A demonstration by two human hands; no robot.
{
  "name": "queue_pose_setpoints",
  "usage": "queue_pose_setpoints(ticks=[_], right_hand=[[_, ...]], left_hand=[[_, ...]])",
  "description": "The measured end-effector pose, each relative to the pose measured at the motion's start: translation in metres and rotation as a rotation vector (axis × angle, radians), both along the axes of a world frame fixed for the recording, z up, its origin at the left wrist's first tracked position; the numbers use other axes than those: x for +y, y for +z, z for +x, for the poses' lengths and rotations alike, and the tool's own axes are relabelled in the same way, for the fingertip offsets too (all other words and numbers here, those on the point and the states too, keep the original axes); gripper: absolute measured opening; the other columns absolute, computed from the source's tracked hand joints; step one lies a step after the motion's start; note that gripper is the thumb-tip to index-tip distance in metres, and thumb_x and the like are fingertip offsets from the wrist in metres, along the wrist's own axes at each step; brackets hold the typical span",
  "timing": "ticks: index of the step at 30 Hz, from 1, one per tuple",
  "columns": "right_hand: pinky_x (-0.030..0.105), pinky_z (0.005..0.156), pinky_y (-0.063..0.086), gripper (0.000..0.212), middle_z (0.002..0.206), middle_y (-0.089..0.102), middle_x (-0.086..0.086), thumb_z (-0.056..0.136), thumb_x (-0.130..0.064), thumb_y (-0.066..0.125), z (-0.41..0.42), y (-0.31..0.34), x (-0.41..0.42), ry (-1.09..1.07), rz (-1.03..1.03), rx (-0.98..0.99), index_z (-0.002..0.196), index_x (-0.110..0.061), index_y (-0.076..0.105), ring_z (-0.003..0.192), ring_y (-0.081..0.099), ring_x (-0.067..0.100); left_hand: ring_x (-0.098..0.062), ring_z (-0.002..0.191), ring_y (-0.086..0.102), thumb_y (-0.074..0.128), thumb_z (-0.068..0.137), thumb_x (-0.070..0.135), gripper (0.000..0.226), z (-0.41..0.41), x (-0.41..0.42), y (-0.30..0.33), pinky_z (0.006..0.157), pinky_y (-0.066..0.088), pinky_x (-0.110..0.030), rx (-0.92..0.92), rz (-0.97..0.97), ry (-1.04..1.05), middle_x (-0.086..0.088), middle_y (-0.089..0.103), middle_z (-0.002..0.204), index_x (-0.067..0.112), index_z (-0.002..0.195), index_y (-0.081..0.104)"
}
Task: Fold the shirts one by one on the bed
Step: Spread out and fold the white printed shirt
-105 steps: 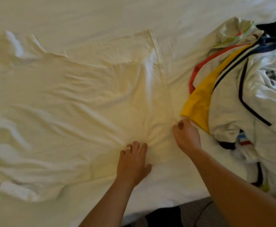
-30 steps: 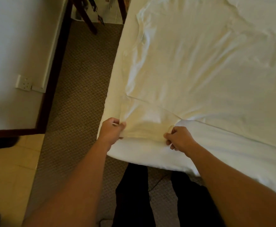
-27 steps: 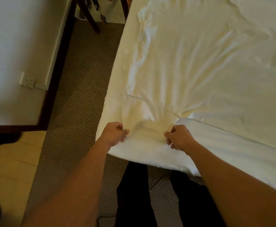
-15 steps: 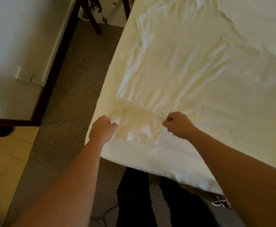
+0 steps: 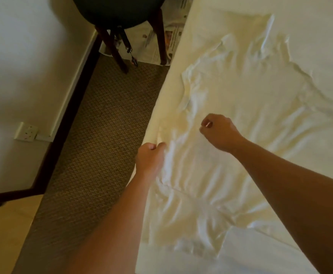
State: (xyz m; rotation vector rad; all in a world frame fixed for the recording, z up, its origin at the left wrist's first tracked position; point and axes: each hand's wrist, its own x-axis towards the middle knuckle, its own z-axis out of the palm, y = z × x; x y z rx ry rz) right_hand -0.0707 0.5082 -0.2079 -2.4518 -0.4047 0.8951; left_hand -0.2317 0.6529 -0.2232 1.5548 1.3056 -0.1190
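A cream-white shirt (image 5: pixel 250 115) lies spread flat and wrinkled on the white bed (image 5: pixel 280 260), along the bed's left edge. One short sleeve (image 5: pixel 197 240) lies flat near the bed's front corner. My left hand (image 5: pixel 150 157) is curled at the bed's left edge and pinches the shirt's side there. To its right, my right hand (image 5: pixel 220 133) is curled over the shirt body, thumb and fingertips pinched on the fabric. The pile of other shirts is out of view.
Brown patterned carpet (image 5: pixel 94 147) runs along the left of the bed. A dark chair (image 5: pixel 120 14) stands on newspaper (image 5: pixel 173 36) at the top. A white wall with a socket (image 5: pixel 26 131) and a dark skirting board is at far left.
Both hands have let go of the sleeve near the front corner and moved further up the shirt. The sleeve now lies flat behind them, and the view has shifted forward.
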Motion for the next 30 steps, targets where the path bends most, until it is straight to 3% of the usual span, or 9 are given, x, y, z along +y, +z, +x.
queue_pose_setpoints(ticks=[4, 6, 8, 11, 15, 18, 23, 27, 30], right_hand=[[0.026, 0.072, 0.045, 0.034, 0.118, 0.065, 0.002, 0.096, -0.021, 0.054, 0.055, -0.007, 0.063, -0.077, 0.047, -0.046, 0.129, -0.026, 0.059, 0.081, 0.059, 0.015], [0.031, 0.080, 0.053, 0.048, 0.131, 0.062, 0.004, 0.096, -0.015, 0.048, 0.072, -0.006, 0.084, -0.084, 0.046, -0.076, 0.143, -0.027, 0.050, 0.097, 0.064, 0.020], [0.041, 0.096, 0.053, 0.057, 0.146, 0.053, 0.007, 0.097, -0.012, 0.044, 0.088, -0.009, 0.102, -0.089, 0.026, -0.125, 0.151, -0.029, 0.041, 0.119, 0.060, 0.028], [0.045, 0.092, 0.055, 0.068, 0.141, 0.055, 0.009, 0.096, -0.012, 0.043, 0.108, -0.014, 0.119, -0.051, -0.034, -0.130, 0.156, -0.036, 0.025, 0.113, 0.061, 0.032], [0.041, 0.084, 0.051, 0.042, 0.123, 0.061, 0.012, 0.097, -0.021, 0.052, 0.131, -0.020, 0.132, 0.126, -0.176, -0.197, 0.138, -0.023, 0.047, 0.108, 0.060, 0.035], [0.040, 0.086, 0.052, 0.018, 0.112, 0.063, 0.009, 0.098, -0.019, 0.053, 0.139, -0.022, 0.138, -0.004, -0.027, -0.227, 0.114, -0.017, 0.060, 0.102, 0.060, 0.029], [0.028, 0.091, 0.044, 0.046, 0.126, 0.063, 0.002, 0.101, -0.011, 0.049, 0.138, -0.029, 0.114, 0.049, 0.137, 0.029, 0.144, -0.027, 0.048, 0.113, 0.058, 0.020], [0.032, 0.104, 0.043, 0.057, 0.138, 0.057, -0.001, 0.097, -0.018, 0.057, 0.110, -0.025, 0.082, -0.045, 0.225, -0.037, 0.150, -0.029, 0.039, 0.124, 0.052, 0.017], [0.034, 0.105, 0.043, 0.048, 0.138, 0.058, 0.000, 0.097, -0.020, 0.059, 0.060, -0.027, 0.039, -0.178, 0.251, -0.163, 0.144, -0.021, 0.049, 0.125, 0.053, 0.021]], left_hand=[[-0.007, 0.053, 0.045, 0.075, 0.088, 0.026, 0.026, 0.043, 0.032, -0.006, 0.048, 0.038, -0.017, -0.126, -0.080, 0.083, 0.002, 0.050, 0.063, 0.008, 0.077, 0.061], [-0.001, 0.053, 0.051, 0.079, 0.085, 0.028, 0.025, 0.053, 0.040, -0.008, 0.050, 0.043, -0.013, -0.140, -0.115, 0.090, 0.003, 0.060, 0.069, 0.006, 0.089, 0.069], [-0.001, 0.055, 0.055, 0.082, 0.082, 0.030, 0.025, 0.053, 0.045, -0.014, 0.054, 0.047, -0.018, -0.141, -0.147, 0.058, 0.004, 0.064, 0.071, 0.010, 0.094, 0.072], [-0.009, 0.067, 0.066, 0.082, 0.081, 0.026, 0.014, 0.044, 0.043, -0.015, 0.063, 0.054, -0.028, -0.139, -0.181, -0.028, 0.003, 0.071, 0.077, 0.021, 0.090, 0.074], [-0.008, 0.058, 0.051, 0.073, 0.087, 0.015, 0.010, 0.046, 0.046, -0.020, 0.054, 0.043, -0.023, -0.143, -0.136, -0.063, -0.002, 0.058, 0.069, 0.007, 0.085, 0.069], [-0.004, 0.056, 0.046, 0.071, 0.091, 0.014, 0.012, 0.045, 0.048, -0.025, 0.057, 0.040, -0.021, -0.147, -0.029, 0.014, 0.002, 0.055, 0.068, 0.010, 0.081, 0.064], [-0.010, 0.073, 0.058, 0.070, 0.089, 0.015, 0.011, 0.045, 0.037, -0.022, 0.061, 0.040, -0.024, -0.093, 0.114, 0.025, 0.002, 0.060, 0.083, 0.019, 0.093, 0.060], [-0.034, 0.113, 0.049, 0.071, 0.079, 0.030, 0.061, 0.043, -0.001, -0.012, 0.085, 0.047, -0.046, 0.103, 0.763, -0.460, -0.013, 0.053, 0.130, 0.014, 0.134, 0.051], [-0.035, 0.122, 0.050, 0.063, 0.082, 0.040, 0.062, 0.036, -0.052, -0.009, 0.090, 0.048, -0.049, -0.064, 0.814, -0.863, -0.012, 0.052, 0.139, 0.016, 0.137, 0.050]])
